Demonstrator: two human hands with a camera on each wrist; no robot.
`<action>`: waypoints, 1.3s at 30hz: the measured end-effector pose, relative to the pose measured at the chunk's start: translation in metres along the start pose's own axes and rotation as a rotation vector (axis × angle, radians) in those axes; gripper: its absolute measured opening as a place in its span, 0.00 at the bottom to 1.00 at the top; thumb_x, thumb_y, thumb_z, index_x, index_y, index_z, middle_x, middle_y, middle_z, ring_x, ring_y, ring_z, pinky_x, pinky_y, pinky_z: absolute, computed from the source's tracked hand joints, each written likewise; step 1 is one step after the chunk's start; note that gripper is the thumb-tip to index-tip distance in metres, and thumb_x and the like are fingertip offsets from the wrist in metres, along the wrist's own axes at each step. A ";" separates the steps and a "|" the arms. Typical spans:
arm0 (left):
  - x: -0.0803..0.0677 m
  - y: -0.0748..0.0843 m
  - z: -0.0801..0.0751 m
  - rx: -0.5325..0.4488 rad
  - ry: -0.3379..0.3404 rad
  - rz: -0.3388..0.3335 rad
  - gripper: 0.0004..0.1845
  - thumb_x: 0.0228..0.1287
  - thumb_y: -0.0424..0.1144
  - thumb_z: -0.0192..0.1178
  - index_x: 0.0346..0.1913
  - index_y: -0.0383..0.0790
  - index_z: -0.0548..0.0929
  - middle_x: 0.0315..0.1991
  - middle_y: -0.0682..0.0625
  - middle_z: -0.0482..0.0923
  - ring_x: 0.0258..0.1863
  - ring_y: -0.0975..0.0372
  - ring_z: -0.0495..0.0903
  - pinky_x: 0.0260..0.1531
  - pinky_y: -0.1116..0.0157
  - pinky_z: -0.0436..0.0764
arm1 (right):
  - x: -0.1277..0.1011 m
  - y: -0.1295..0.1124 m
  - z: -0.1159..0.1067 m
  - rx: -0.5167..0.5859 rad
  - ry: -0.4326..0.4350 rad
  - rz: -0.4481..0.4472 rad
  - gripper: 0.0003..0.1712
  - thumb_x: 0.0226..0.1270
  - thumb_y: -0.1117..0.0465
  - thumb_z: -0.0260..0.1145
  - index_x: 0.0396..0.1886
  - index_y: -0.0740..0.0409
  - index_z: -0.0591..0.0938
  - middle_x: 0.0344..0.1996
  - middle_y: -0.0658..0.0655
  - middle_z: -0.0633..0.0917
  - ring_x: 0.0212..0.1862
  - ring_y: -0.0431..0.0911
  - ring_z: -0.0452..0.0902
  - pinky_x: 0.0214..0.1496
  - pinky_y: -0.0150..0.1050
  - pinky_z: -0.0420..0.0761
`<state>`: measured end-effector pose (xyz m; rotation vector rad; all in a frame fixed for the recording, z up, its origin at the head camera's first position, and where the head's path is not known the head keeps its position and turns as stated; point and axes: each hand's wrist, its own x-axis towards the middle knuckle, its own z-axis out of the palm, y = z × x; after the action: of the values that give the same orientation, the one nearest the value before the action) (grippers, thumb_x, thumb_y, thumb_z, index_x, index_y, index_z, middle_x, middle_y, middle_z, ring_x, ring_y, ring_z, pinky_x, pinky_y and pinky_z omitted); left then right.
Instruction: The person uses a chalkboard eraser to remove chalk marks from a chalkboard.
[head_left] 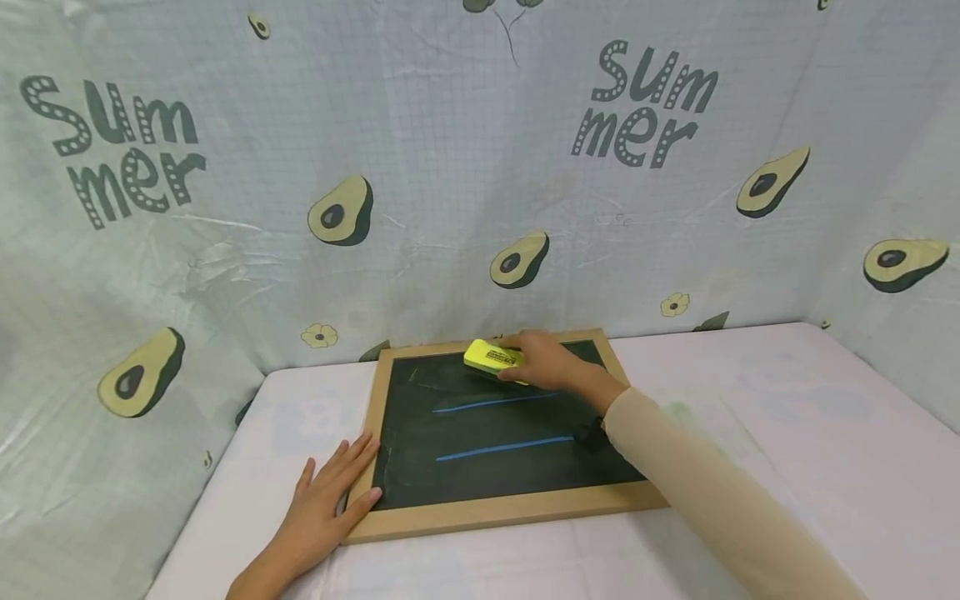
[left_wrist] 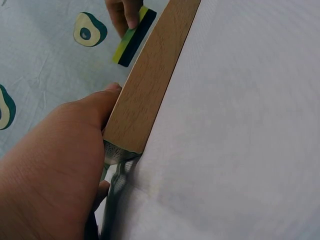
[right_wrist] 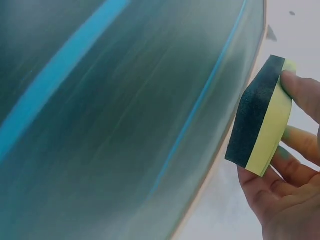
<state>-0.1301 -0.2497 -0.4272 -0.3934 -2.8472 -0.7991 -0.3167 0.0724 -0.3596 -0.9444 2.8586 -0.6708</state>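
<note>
A small chalkboard [head_left: 495, 462] in a pale wooden frame [head_left: 510, 512] lies on the table, with two blue lines across its dark surface. Over its far part, my right hand [head_left: 551, 360] holds a yellow board eraser [head_left: 491, 357] between thumb and fingers. Seen from the right wrist, the dark felt side [right_wrist: 255, 110] of the eraser faces the board, with a gap between them. My left hand [head_left: 318, 508] rests spread at the frame's near left corner, fingers along the left side and thumb on the wood. The left wrist view has the thumb against the frame edge [left_wrist: 150, 85].
A white cloth [head_left: 750, 400] covers the table around the board. Behind it hangs a grey curtain [head_left: 435, 167] printed with avocados and the word "summer", close to the board's far edge. A small dark object [head_left: 592, 435] shows beside my right wrist.
</note>
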 end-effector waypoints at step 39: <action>-0.001 0.001 0.001 -0.006 0.032 0.041 0.32 0.66 0.52 0.58 0.71 0.46 0.66 0.72 0.49 0.58 0.70 0.41 0.54 0.60 0.32 0.41 | -0.079 0.061 -0.021 -0.042 0.094 0.075 0.29 0.57 0.53 0.73 0.52 0.70 0.81 0.44 0.62 0.84 0.37 0.47 0.78 0.40 0.44 0.79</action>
<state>-0.1286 -0.2484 -0.4274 -0.4338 -2.7984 -0.7989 -0.2906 0.1695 -0.3724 -0.8268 2.9844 -0.6673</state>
